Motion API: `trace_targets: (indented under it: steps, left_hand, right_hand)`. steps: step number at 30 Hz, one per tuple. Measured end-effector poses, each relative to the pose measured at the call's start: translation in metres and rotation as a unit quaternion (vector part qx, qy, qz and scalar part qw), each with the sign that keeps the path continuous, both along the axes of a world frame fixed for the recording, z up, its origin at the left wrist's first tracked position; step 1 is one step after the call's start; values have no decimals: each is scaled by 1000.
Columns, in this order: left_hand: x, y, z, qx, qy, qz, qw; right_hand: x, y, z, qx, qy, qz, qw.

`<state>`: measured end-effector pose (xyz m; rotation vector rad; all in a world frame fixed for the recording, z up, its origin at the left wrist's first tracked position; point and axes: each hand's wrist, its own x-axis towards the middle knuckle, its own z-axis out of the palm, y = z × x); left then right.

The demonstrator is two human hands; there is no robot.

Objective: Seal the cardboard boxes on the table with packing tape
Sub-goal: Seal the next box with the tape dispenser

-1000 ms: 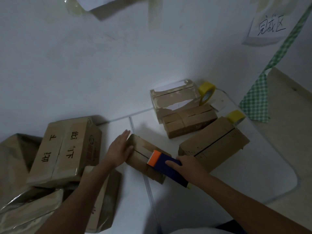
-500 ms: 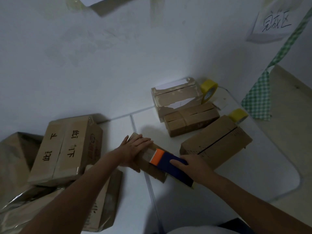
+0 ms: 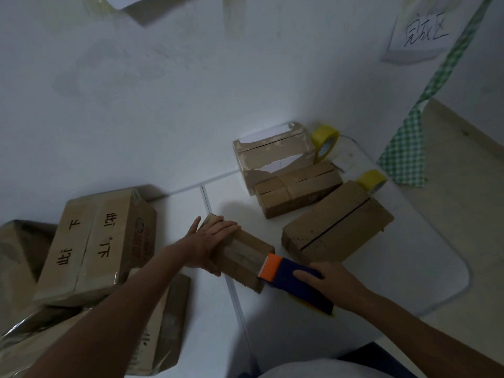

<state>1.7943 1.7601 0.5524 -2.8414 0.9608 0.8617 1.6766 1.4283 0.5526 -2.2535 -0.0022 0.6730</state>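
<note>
Head view looks down on a white bench (image 3: 354, 309) where a small cardboard box (image 3: 245, 257) lies near the front edge, just beside a longer box (image 3: 335, 227) still showing an open seam. The left hand (image 3: 211, 241) lies flat on the far end of the small box, fingers straight and pressing down, thumb over the near side. The right hand (image 3: 330, 282) is wrapped round a blue tape dispenser (image 3: 297, 282) whose orange nose sits at the box's near end, a pale strip of tape running along the top behind it. To finish this strip well, I would judge that the left hand should go on pinning the box so it cannot slide, while the dispenser is carried over the edge and down the end face before cutting, keeping the tape centred on the seam and taut. Two yellow tape rolls (image 3: 326, 141) stand at the back beside further boxes.
</note>
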Motion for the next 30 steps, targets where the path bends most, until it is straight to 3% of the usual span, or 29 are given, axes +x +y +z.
trace_targets:
  steps: [10, 12, 14, 16, 21, 30]
  left_hand:
    - [-5, -7, 18, 96, -35, 13, 995]
    - [-11, -12, 22, 51, 27, 73, 996]
    - [-20, -21, 20, -54, 56, 160, 984]
    - [-30, -31, 8, -120, 11, 233, 965]
    - [-43, -35, -26, -83, -100, 232, 964]
    - [-44, -31, -40, -75, -138, 223, 962]
  right_hand:
    - [8, 31, -6, 37, 28, -5, 999]
    - [12, 37, -7, 43, 36, -7, 998]
    - [15, 44, -8, 37, 33, -6, 999]
    - [17, 52, -6, 31, 25, -1, 999]
    - [19, 63, -2, 30, 22, 4, 999]
    - [7, 41, -11, 40, -1, -3, 999]
